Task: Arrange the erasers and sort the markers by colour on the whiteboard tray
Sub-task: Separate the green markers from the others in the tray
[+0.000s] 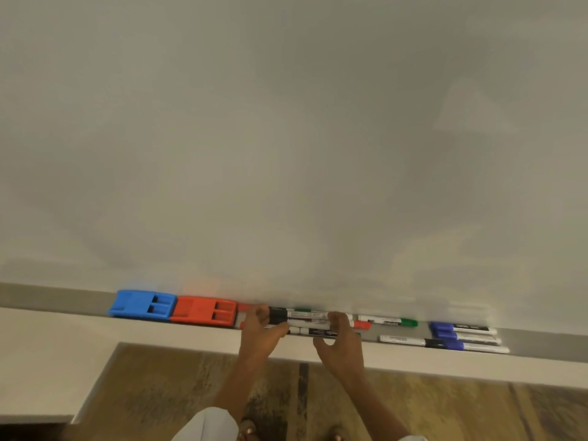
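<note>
The left hand (261,329) pinches the black-capped end of a black marker (299,314), fingers curled round it. The right hand (342,340) holds the other end of the marker bundle (313,324), thumb spread below. Both are over the middle of the whiteboard tray (57,302). To the left, touching side by side, lie the red eraser (205,311) and blue eraser (143,305). To the right lie a green marker (389,321), then three blue markers (463,335).
</note>
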`<state>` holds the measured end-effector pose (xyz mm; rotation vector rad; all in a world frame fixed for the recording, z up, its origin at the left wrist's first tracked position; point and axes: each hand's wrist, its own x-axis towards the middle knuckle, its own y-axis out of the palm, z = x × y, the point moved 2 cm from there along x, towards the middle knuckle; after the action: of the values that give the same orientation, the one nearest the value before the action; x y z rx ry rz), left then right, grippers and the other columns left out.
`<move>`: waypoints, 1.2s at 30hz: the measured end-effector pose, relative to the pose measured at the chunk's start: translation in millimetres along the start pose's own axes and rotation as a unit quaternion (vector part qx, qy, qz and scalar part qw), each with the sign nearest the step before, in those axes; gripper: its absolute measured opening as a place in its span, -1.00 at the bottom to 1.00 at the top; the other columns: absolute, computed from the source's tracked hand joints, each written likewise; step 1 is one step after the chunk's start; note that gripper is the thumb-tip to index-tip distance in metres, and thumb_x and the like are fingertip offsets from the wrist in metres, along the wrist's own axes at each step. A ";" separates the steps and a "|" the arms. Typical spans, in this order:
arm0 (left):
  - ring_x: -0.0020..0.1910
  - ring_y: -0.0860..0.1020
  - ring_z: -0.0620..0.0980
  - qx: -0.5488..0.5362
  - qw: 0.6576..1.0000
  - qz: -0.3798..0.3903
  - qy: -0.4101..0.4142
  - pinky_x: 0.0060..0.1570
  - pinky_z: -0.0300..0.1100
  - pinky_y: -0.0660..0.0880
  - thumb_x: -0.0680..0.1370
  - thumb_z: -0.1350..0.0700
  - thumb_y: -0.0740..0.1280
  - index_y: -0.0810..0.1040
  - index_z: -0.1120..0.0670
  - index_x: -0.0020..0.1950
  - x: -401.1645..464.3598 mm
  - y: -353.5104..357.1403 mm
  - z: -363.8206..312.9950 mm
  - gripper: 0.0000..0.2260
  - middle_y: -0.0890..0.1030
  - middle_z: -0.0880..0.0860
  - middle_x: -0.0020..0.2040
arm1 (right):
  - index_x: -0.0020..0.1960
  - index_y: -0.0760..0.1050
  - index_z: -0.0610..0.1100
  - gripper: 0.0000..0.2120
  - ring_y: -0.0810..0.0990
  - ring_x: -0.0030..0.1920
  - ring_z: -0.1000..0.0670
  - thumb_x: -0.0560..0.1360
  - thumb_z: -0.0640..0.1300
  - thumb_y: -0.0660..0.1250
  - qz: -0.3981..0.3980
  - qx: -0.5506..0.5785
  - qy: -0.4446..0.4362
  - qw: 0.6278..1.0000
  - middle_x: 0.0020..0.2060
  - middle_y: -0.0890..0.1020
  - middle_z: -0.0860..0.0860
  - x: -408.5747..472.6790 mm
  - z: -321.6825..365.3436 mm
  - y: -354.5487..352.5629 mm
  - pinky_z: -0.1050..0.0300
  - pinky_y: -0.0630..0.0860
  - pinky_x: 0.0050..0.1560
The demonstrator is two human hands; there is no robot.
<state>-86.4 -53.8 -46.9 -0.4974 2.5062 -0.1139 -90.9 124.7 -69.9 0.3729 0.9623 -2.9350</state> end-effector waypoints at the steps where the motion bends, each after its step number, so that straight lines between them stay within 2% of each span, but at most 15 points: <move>1: 0.20 0.50 0.09 -0.002 1.000 -0.001 0.000 0.30 0.12 0.46 0.34 0.38 0.47 0.41 0.18 0.21 -0.2 0.2 -0.4 -0.51 0.54 0.13 0.17 | 0.28 0.38 -0.07 -0.48 0.56 0.09 0.05 0.37 -0.08 0.46 0.002 -0.001 -0.002 1.000 0.03 0.55 0.12 -0.1 0.1 -1.4 0.28 0.46 0.01; 4: 0.18 0.50 0.10 -0.001 1.000 -0.003 0.009 0.27 0.09 0.48 0.34 0.35 0.48 0.41 0.17 0.22 -0.9 1.1 0.2 -0.50 0.54 0.12 0.14 | 0.28 0.38 -0.08 -0.47 0.56 0.10 0.06 0.37 -0.09 0.47 -0.004 0.001 -0.002 1.000 0.07 0.56 0.10 -0.3 -3.8 -9.7 0.24 0.48 0.04; 6: 0.11 0.53 0.05 0.023 0.998 -0.035 0.038 0.11 -0.08 0.53 0.35 0.28 0.51 0.42 0.12 0.20 -4.8 -4.1 -0.6 -0.51 0.54 0.07 0.09 | 0.26 0.40 -0.07 -0.49 0.56 0.06 0.10 0.37 -0.10 0.49 -0.021 0.014 -0.001 1.000 0.03 0.54 0.14 -0.7 -5.8 -19.0 0.32 0.47 -0.01; 8: 0.01 0.54 -0.02 0.043 0.994 -0.073 0.072 -0.10 -0.29 0.47 0.34 0.23 0.54 0.43 0.06 0.14 -13.3 -1.9 -1.8 -0.55 0.55 0.01 0.02 | 0.19 0.44 -0.04 -0.56 0.58 0.00 0.12 0.36 -0.12 0.50 -0.054 0.029 0.018 0.998 0.00 0.57 0.15 -0.9 -17.6 -38.0 0.42 0.42 -0.09; 10: -0.06 0.56 -0.10 0.052 0.990 -0.086 0.100 -0.20 -0.40 0.44 0.34 0.24 0.55 0.45 0.01 0.07 -24.6 8.1 -0.9 -0.58 0.57 -0.04 -0.03 | 0.13 0.47 -0.05 -0.62 0.61 -0.04 0.09 0.37 -0.13 0.51 -0.104 0.045 0.052 0.992 -0.05 0.61 0.11 -3.4 -35.2 -65.1 0.40 0.44 -0.14; 12: -0.06 0.58 -0.12 0.067 0.989 -0.057 0.119 -0.25 -0.43 0.46 0.34 0.26 0.54 0.48 -0.01 0.01 -36.0 26.5 2.3 -0.64 0.59 -0.06 -0.06 | 0.12 0.49 -0.07 -0.64 0.64 -0.08 0.04 0.38 -0.13 0.50 -0.155 0.047 0.092 0.983 -0.04 0.63 0.06 -7.8 -56.7 -96.5 0.32 0.48 -0.16; 15: -0.04 0.58 -0.14 0.140 0.980 0.041 0.134 -0.29 -0.42 0.50 0.36 0.22 0.51 0.49 -0.04 -0.04 -53.2 63.9 6.9 -0.70 0.59 -0.08 -0.07 | 0.10 0.51 -0.11 -0.68 0.63 -0.19 0.00 0.38 -0.15 0.48 -0.222 0.020 0.139 0.965 -0.02 0.66 -0.02 -14.5 -83.2 -139.7 0.21 0.43 -0.17; 17: -0.02 0.56 -0.18 0.187 0.964 0.106 0.155 -0.23 -0.36 0.56 0.38 0.18 0.49 0.47 -0.06 -0.01 -65.4 93.6 8.2 -0.70 0.56 -0.11 -0.03 | 0.11 0.50 -0.13 -0.67 0.61 -0.20 -0.01 0.38 -0.16 0.46 -0.230 0.000 0.157 0.960 0.02 0.66 -0.04 -16.2 -94.5 -158.3 0.17 0.40 -0.12; 20: 0.05 0.50 -0.20 0.237 0.937 0.160 0.200 -0.02 -0.24 0.59 0.40 0.12 0.45 0.47 -0.05 0.09 -81.2 139.5 3.4 -0.69 0.51 -0.11 0.05 | 0.19 0.47 -0.17 -0.59 0.61 -0.15 -0.05 0.39 -0.17 0.47 -0.204 -0.034 0.150 0.967 0.09 0.64 -0.07 -15.1 -100.6 -169.5 0.12 0.47 -0.08; 24: 0.11 0.48 -0.09 0.328 0.889 0.201 0.247 0.10 -0.22 0.50 0.46 0.05 0.40 0.42 0.01 0.18 -91.6 192.2 -8.1 -0.67 0.49 -0.02 0.18 | 0.23 0.44 -0.16 -0.54 0.62 -0.13 -0.05 0.38 -0.14 0.48 -0.193 -0.059 0.154 0.967 0.11 0.64 -0.07 -15.1 -100.8 -171.6 0.15 0.44 -0.11; 26: 0.18 0.46 -0.02 0.365 0.879 0.206 0.229 0.14 -0.19 0.49 0.46 0.03 0.40 0.38 0.05 0.25 -93.4 210.2 -10.8 -0.60 0.45 0.04 0.25 | 0.23 0.43 -0.16 -0.53 0.59 -0.18 -0.02 0.37 -0.14 0.47 -0.190 -0.057 0.158 0.967 0.05 0.65 -0.06 -15.5 -99.8 -172.0 0.15 0.43 -0.14; 28: 0.26 0.44 0.04 0.378 0.884 0.205 0.186 0.21 -0.13 0.49 0.45 0.00 0.43 0.35 0.08 0.31 -93.6 221.9 -11.1 -0.50 0.44 0.07 0.29 | 0.23 0.43 -0.16 -0.53 0.56 -0.24 0.02 0.37 -0.15 0.46 -0.183 -0.057 0.158 0.969 -0.03 0.65 -0.05 -14.9 -99.0 -172.3 0.14 0.43 -0.16; 31: 0.37 0.38 0.08 0.370 0.901 0.191 0.121 0.31 -0.10 0.44 0.44 -0.01 0.46 0.27 0.08 0.40 -92.2 227.4 -9.3 -0.38 0.40 0.09 0.38 | 0.26 0.41 -0.15 -0.50 0.57 -0.19 -0.01 0.37 -0.13 0.46 -0.168 -0.066 0.156 0.971 0.03 0.65 -0.07 -13.1 -97.8 -172.3 0.15 0.42 -0.15; 36: 0.35 0.40 0.05 0.322 0.927 0.173 0.085 0.25 -0.16 0.47 0.43 0.03 0.47 0.29 0.07 0.37 -89.1 224.0 -11.2 -0.41 0.42 0.06 0.36 | 0.29 0.38 -0.12 -0.45 0.59 -0.17 -0.05 0.36 -0.10 0.47 -0.158 -0.094 0.154 0.971 0.02 0.66 -0.10 -11.9 -98.6 -170.0 0.15 0.45 -0.17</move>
<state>-97.2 186.9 -32.8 0.2334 2.4787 -0.8361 -75.4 319.5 -45.5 0.7458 1.4498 -3.0787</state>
